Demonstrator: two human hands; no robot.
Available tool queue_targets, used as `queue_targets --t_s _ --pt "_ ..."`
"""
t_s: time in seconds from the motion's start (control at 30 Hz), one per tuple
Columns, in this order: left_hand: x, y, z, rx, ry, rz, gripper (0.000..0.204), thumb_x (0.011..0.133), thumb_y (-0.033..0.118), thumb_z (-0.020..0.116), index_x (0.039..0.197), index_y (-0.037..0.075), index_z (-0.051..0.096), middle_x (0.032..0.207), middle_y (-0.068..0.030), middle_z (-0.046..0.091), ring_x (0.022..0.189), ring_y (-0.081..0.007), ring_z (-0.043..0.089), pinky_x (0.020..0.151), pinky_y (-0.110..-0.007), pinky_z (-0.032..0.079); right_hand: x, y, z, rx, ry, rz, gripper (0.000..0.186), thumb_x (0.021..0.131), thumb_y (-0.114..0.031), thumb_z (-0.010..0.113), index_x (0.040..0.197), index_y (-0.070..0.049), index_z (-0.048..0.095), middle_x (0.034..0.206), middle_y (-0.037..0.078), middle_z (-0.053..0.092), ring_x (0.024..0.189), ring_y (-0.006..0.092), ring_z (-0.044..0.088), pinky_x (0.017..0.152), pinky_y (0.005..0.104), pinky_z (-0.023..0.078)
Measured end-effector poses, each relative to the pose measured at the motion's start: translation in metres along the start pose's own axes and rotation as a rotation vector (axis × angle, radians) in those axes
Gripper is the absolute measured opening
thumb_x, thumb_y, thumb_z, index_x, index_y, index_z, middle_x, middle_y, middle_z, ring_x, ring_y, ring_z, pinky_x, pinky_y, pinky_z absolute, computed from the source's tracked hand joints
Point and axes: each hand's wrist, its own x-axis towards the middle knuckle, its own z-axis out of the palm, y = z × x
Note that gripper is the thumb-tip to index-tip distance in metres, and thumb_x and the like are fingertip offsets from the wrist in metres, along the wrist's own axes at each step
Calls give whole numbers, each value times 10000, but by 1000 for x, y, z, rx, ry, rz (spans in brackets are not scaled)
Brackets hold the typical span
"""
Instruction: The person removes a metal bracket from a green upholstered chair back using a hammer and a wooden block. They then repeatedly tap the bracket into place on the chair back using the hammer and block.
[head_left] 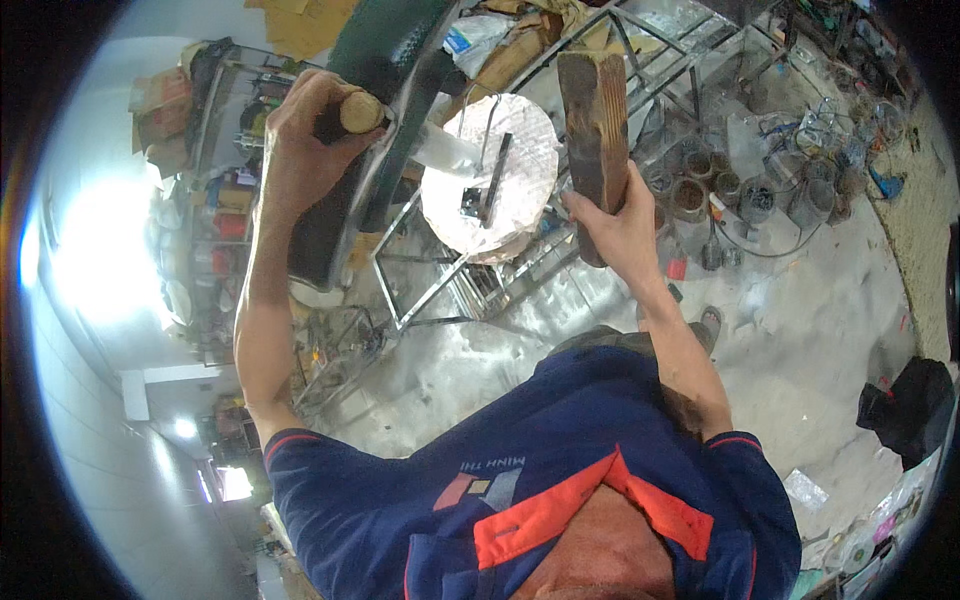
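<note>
My left hand [305, 145], raised at the upper left, is closed round a wooden handle [362, 112] whose pale round end faces me. Just beyond it stands a large dark green piece [392, 50] with a blackish lower part; whether the handle joins it I cannot tell. My right hand [625, 225] grips the lower end of a thick wooden block [598, 120], brown, ridged along one side and held upright. Between the hands lies a round whitish disc-shaped top [535, 170], bearing a black strip [496, 180], a small dark square piece [470, 202] and a bent wire.
Thin metal frames [440, 295] stand under and behind the round top. Several glass jars and wire-like items [760, 195] crowd the floor at the right. A dark cloth or bag [908, 410] lies at the far right. Loaded shelves [235, 190] line the left side.
</note>
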Motion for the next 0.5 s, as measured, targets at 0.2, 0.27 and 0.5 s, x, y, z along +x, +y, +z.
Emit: queue_targets --t_s 0.2,0.27,0.5 --pt "4 -8 -4 -6 -72 -14 423 721 64 935 1062 42 686 1066 -74 716 967 -222 713 863 -361 570 -2 14 5 99 18 57 482 831 -155 874 1188 35 611 1057 107 730 949 133 643 856 327 533" --pt "5 -5 -2 35 -29 55 414 716 62 929 1044 45 677 1030 -79 725 942 -248 740 829 -382 596 -1 14 6 96 25 41 476 832 -157 874 1180 34 611 1052 102 728 950 133 641 854 328 532" --pt "0 -9 -2 29 -49 64 442 736 65 922 1098 49 668 1066 -80 720 986 -255 730 863 -378 584 -9 17 13 59 14 41 468 833 -162 871 1168 34 609 1048 105 727 929 144 639 845 331 533"
